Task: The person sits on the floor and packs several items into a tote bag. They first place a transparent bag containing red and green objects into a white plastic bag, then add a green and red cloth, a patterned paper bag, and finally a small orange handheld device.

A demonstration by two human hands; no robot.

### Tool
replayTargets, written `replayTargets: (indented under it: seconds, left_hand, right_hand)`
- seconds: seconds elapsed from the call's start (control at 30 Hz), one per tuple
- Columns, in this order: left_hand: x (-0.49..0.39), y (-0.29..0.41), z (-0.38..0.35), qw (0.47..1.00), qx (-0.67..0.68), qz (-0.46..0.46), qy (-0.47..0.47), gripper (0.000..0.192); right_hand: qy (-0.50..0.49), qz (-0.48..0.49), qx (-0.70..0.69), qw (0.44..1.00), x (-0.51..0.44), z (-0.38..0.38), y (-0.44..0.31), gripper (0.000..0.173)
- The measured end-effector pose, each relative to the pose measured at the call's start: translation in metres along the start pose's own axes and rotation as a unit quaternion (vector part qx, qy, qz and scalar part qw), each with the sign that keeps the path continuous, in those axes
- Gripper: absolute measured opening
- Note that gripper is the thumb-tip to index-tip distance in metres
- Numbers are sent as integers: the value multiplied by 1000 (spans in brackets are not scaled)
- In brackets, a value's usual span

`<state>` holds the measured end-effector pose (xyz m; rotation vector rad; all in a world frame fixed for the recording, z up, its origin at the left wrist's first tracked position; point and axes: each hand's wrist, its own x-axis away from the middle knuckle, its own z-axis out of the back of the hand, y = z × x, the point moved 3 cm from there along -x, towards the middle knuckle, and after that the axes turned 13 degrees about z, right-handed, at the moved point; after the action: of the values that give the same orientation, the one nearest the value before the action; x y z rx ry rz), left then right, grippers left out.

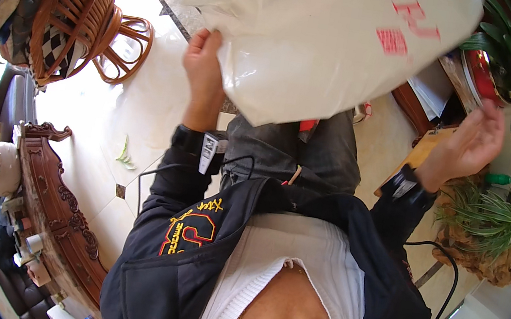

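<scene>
A large, creased white plastic bag (310,59) with red printing spreads out in front of me, above my dark trousers (277,148). My left hand (204,65) pinches its left edge between thumb and fingers. To the right, apart from the bag, is my right hand (468,142), holding nothing. Its fingers are blurred and loosely spread, and in the picture they point towards a red pot (483,75). Something red (307,128) shows between my legs, partly covered by the bag's lower edge.
On the left are a rattan chair (75,9) and a carved wooden table (62,210) bearing several objects. A wooden clipboard (422,152), a spider plant (491,209) and a rough brown base (483,258) stand at right. A leaf (124,155) lies on the tiled floor (88,154).
</scene>
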<state>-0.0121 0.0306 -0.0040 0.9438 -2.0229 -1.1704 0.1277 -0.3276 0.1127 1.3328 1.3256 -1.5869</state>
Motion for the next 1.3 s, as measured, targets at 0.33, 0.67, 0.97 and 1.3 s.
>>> replayTargets:
  seconds: [0.33, 0.67, 0.97, 1.3]
  left_hand:
    - [59, -99, -12, 978, 33, 149, -142, 22]
    - [95, -115, -23, 950, -108, 193, -220, 46]
    - [69, -23, -13, 886, -373, -268, -61, 92]
    - [2, -8, 24, 969, -206, -7, -137, 16]
  right_hand:
    - [-389, -145, -219, 883, 101, -66, -65, 80]
    - [-348, -179, -117, 913, 94, -67, -35, 48]
    - [-328, -307, -249, 858, 112, -69, -29, 41]
    - [-183, -483, -226, 826, 107, -27, 45, 23]
